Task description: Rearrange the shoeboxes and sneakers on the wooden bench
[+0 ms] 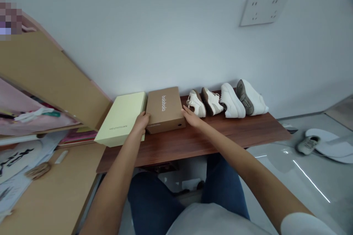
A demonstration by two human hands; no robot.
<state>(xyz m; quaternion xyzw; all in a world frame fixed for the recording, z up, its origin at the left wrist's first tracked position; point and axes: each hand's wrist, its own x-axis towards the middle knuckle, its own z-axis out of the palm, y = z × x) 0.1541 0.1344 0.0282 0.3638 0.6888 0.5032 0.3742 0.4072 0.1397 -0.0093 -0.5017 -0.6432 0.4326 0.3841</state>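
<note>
Brown box (165,107) lies flat on a dark reddish-brown board (190,141), just left of the board's middle, with its far side close to the wall (165,36). White lettering on its lid reads "balabala" and runs from far to near. It is held between both hands: the left hand (142,122) grips it at the near left corner, and the right hand (191,116) grips its right side near the front.

Just to the left of it is a larger pale yellow box (122,112), marked "MEIZHIYUAN" along its near edge. To the right, past the right hand, two small cream shoes (212,102) stand side by side, followed by two larger white shoes (232,101); the rightmost of these is tilted, its dark sole showing toward the left.

Higher on the wall, at the far right, is a white socket plate (264,10). Left of the board stands a tan desk (63,187) with papers (13,187) and a brown coiled bundle (38,170), below a tan panel (52,69). On the glossy floor (275,176) at the right, a grey shoe (309,145) lies beside a white rounded base (340,147).
</note>
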